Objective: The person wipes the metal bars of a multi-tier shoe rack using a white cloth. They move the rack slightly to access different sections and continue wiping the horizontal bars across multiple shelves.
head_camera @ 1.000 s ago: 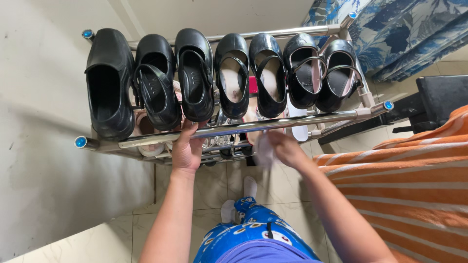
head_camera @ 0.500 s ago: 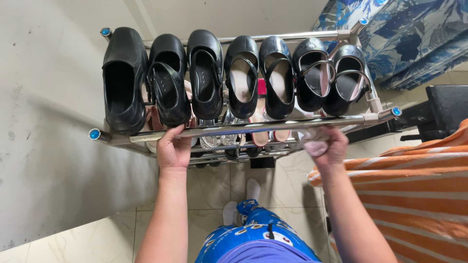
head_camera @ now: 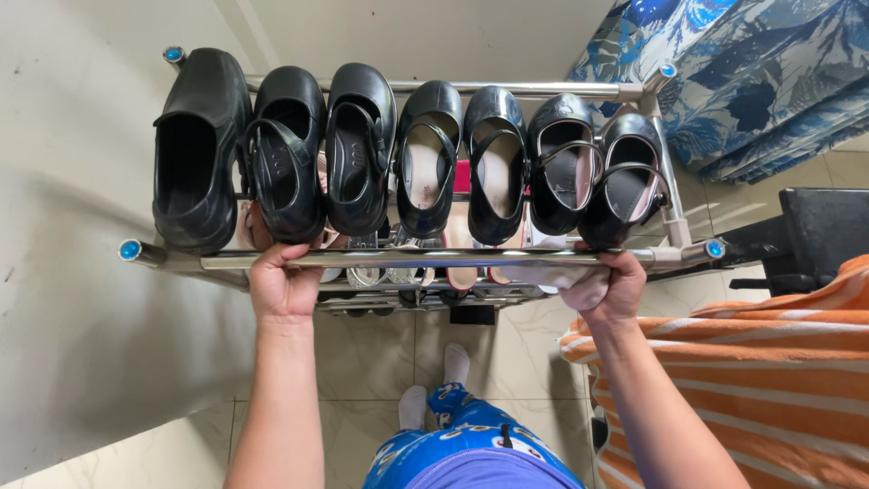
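Front rail (head_camera: 407, 258) of shoe rack gripped by left hand (head_camera: 282, 285) | white cloth (head_camera: 563, 276) pressed on rail under curled right hand (head_camera: 614, 288) | black shoes (head_camera: 362, 145) lined above (seven).

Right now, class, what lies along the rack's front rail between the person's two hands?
In the head view, only bare rail runs between the left hand and the right hand, which presses a white cloth there.
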